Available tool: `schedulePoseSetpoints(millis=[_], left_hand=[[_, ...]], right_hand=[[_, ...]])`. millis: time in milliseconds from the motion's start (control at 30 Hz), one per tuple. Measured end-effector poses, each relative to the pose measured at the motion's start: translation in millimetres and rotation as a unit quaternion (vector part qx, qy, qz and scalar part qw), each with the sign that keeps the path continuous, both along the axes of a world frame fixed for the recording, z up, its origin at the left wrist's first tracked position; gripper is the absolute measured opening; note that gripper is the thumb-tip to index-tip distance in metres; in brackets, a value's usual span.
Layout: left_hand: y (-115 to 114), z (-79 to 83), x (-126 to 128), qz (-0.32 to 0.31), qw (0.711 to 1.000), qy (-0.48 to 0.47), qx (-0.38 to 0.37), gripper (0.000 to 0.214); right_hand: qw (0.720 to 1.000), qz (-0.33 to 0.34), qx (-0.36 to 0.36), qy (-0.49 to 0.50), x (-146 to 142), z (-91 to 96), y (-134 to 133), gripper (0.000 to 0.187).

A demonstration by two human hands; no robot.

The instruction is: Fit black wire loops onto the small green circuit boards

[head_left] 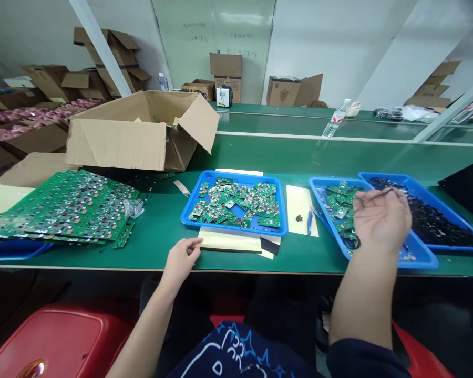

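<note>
1. Clock directions run about the named hand, twelve pointing away from the person.
2. The left hand [183, 258] has its thumb and fingers closed on the left end of a long, flat cream strip with a black near edge [230, 242].
3. From that hand, the strip stretches toward between two and three o'clock, along the front of the green tabletop [161, 210].
4. Between one and two o'clock from it sits a rectangular blue plastic tray [189, 209] of small green circuit boards [223, 197], just beyond the strip.
5. At ten o'clock is a stack of large green circuit panels [74, 210].
6. The right hand [382, 218] is raised, fingers curled, with a thin dark item [372, 195] at the fingertips; whether it is gripped, I cannot tell. The strip lies well apart, toward nine o'clock.
7. Also at nine o'clock, nearer, are a cream paper sheet [297, 202] and a blue-handled tool [310, 221].
8. At three o'clock, a second blue plastic tray [386, 176] holds black pieces [441, 223].
</note>
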State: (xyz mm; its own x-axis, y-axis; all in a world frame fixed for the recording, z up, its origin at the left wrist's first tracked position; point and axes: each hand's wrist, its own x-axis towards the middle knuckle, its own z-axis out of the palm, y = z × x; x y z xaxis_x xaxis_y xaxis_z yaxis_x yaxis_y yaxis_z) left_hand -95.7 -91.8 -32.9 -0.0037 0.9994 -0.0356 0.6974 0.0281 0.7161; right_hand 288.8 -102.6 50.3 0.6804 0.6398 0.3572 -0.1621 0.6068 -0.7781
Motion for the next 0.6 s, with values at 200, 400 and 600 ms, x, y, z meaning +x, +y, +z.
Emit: schedulePoseSetpoints(millis=[200, 400, 600], left_hand=[[7.0, 19.8, 3.5, -0.030, 0.936, 0.328, 0.120, 0.043], [60.0, 39.5, 49.6, -0.230, 0.929, 0.248, 0.149, 0.031], [89.2, 39.8, 71.0, -0.320, 0.910, 0.227, 0.133, 0.005]], right_hand=[[0.982, 0.155, -0.060, -0.089, -27.3, -5.9, 51.9, 0.020], [0.936, 0.299, -0.124, -0.138, -67.2, -19.3, 97.8, 0.022], [0.894, 0.376, -0.225, -0.086, -87.8, -39.2, 109.9, 0.034]])
